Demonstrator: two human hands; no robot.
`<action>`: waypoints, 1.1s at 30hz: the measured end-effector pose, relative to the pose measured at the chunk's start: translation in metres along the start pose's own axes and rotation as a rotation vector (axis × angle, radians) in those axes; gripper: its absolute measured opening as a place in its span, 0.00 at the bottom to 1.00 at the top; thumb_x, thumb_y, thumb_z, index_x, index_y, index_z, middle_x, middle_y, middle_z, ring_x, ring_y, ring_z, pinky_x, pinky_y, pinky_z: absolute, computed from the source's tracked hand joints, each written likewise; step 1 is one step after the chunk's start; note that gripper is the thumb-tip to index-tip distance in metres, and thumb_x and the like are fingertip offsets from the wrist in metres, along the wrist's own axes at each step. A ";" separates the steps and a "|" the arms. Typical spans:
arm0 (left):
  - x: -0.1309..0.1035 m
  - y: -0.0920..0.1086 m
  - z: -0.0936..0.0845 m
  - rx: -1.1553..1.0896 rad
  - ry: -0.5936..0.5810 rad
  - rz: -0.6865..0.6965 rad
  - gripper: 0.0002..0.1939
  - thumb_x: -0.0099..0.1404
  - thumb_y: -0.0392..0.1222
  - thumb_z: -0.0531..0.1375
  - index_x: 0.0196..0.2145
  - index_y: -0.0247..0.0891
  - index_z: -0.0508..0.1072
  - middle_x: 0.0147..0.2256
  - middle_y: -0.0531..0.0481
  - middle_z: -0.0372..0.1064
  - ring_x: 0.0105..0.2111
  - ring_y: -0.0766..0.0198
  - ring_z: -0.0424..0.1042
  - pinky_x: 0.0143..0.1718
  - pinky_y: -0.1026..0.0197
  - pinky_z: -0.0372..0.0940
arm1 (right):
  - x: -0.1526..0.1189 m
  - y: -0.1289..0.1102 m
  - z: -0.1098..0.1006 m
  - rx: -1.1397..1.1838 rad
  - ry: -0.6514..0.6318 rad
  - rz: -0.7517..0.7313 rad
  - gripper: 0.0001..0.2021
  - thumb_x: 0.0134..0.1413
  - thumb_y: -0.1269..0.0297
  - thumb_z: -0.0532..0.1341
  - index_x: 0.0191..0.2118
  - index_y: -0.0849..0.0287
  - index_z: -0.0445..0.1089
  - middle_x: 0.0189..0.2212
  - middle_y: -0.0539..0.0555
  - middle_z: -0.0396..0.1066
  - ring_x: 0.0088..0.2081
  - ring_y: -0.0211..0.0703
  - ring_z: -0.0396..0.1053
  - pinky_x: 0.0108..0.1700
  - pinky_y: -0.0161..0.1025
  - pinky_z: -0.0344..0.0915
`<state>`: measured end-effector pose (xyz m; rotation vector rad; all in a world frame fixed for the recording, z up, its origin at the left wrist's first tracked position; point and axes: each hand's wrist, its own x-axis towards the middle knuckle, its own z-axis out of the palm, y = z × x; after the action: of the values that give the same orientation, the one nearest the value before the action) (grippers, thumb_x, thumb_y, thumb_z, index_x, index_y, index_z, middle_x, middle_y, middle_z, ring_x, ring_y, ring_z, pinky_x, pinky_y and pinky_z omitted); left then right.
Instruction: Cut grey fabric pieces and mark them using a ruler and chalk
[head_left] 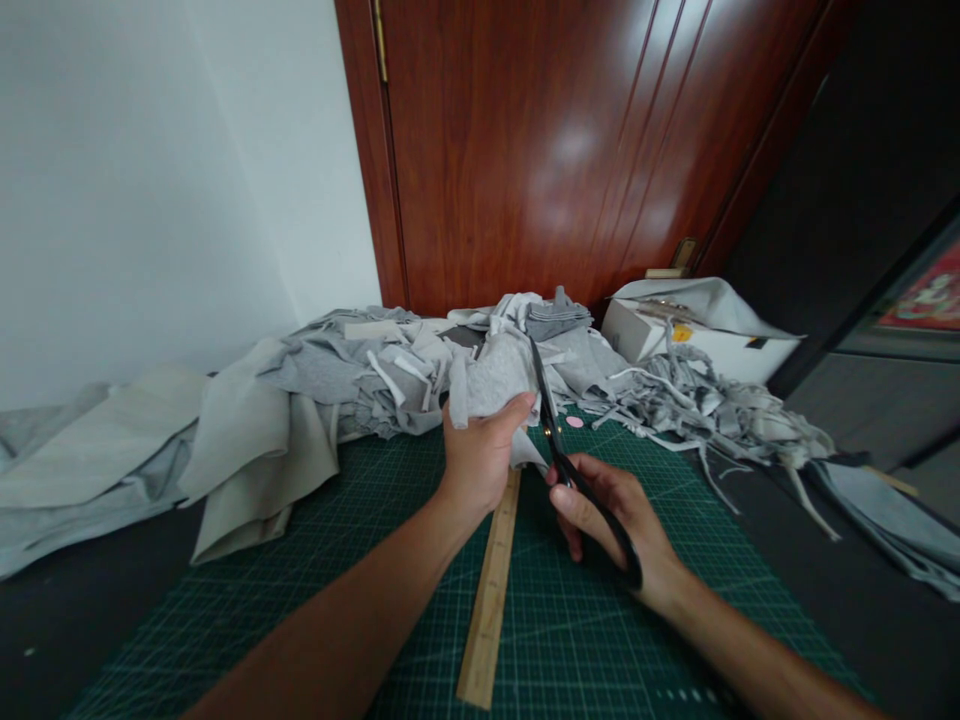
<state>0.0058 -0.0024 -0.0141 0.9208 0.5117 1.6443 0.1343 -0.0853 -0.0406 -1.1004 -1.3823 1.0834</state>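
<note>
My left hand [480, 455] is closed around a piece of light grey fabric [495, 370], the thumb pressing on its near edge. In my right hand [607, 505] is a pair of black-handled scissors [549, 425], with the fingers in the handles and the blades pointing up and away, just right of the fabric. The blades look nearly together, and I cannot tell whether cloth lies between them. Below both hands a wooden ruler [491, 590] lies on the green cutting mat [390, 600]. A small pale pink disc [574, 422] rests on the mat beyond the scissors.
Grey and cream cloth pieces [255, 400] are heaped along the left and back. Tangled fabric strips [712, 400] lie at the right, before a white box [697, 335]. A white wall [165, 180] and a brown wooden door [517, 150] stand behind.
</note>
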 end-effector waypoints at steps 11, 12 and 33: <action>0.000 0.004 0.004 -0.081 -0.006 -0.027 0.21 0.46 0.36 0.76 0.39 0.37 0.80 0.37 0.48 0.82 0.45 0.51 0.81 0.56 0.48 0.70 | -0.001 0.001 0.000 -0.034 0.002 -0.005 0.23 0.51 0.44 0.74 0.36 0.60 0.70 0.20 0.43 0.63 0.17 0.34 0.60 0.19 0.32 0.58; 0.000 0.005 0.004 -0.098 -0.012 -0.033 0.23 0.46 0.36 0.76 0.42 0.37 0.80 0.39 0.47 0.83 0.46 0.50 0.81 0.57 0.47 0.69 | -0.001 0.001 0.000 -0.036 0.003 -0.006 0.23 0.51 0.44 0.74 0.36 0.60 0.70 0.20 0.43 0.63 0.17 0.33 0.60 0.19 0.32 0.58; 0.000 0.010 0.004 -0.068 -0.005 -0.037 0.20 0.46 0.36 0.74 0.39 0.38 0.80 0.36 0.50 0.82 0.41 0.52 0.82 0.49 0.52 0.73 | 0.000 0.003 -0.002 -0.004 -0.091 -0.072 0.28 0.56 0.36 0.69 0.41 0.59 0.69 0.23 0.45 0.64 0.21 0.36 0.63 0.24 0.35 0.65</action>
<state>0.0032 -0.0055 -0.0042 0.8607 0.4640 1.6153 0.1364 -0.0847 -0.0439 -1.0067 -1.4853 1.0902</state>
